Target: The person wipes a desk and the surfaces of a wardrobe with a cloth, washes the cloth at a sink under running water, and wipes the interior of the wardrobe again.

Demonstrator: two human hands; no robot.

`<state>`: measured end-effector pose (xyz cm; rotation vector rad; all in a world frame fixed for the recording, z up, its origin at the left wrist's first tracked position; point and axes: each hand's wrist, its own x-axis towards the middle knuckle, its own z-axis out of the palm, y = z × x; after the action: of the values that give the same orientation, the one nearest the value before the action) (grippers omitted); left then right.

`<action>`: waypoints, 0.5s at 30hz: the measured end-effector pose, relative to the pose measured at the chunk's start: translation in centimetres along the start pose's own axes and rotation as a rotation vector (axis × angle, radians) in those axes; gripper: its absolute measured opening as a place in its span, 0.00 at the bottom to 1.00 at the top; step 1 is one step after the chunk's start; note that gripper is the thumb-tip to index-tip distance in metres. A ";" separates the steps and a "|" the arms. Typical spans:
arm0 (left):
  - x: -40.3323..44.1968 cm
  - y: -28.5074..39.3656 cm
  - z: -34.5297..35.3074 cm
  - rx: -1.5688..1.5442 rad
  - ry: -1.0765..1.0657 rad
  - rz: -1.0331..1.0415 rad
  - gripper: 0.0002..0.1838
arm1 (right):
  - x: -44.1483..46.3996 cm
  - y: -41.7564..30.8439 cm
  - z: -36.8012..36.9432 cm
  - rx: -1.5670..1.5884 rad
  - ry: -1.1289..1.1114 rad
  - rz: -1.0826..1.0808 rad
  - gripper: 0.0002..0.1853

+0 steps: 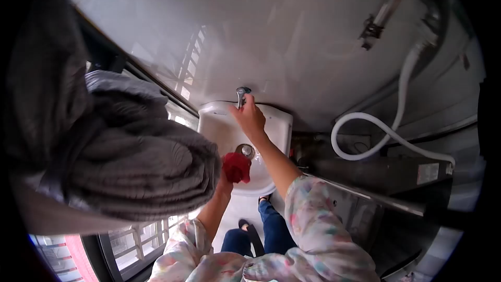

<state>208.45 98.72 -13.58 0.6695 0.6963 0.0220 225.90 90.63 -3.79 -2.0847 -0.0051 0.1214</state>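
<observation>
A white sink [207,125] is fixed to the wall, with a round metal drain [245,150] in its basin. My right hand [250,119] is at the chrome faucet [241,94] on the sink's back edge, its fingers closed around the handle. Over the near left part of the basin, my left hand [225,181] grips a crumpled red cloth [237,167]. The cloth covers most of that hand's fingers.
Grey folded towels [141,162] hang close on the left, above a barred window [141,243]. On the right are a looped white hose [360,116], a metal rail [376,197] and a dark panel [360,173].
</observation>
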 end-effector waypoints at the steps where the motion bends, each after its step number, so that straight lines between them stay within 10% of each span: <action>1: 1.0 0.5 1.2 -0.055 0.032 0.033 0.19 | 1.2 0.1 0.7 -0.062 -0.010 -0.004 0.22; 9: 10.2 1.0 4.9 0.311 0.171 0.180 0.15 | 4.1 2.9 -2.5 -0.276 -0.055 -0.453 0.15; 15: 12.9 0.7 6.2 0.671 0.126 0.383 0.10 | 5.8 2.3 -4.3 -0.308 -0.222 -0.364 0.15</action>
<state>222.29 98.79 -17.19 1.4506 0.6870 0.1915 231.96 86.09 -4.15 -2.3277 -0.5669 0.1345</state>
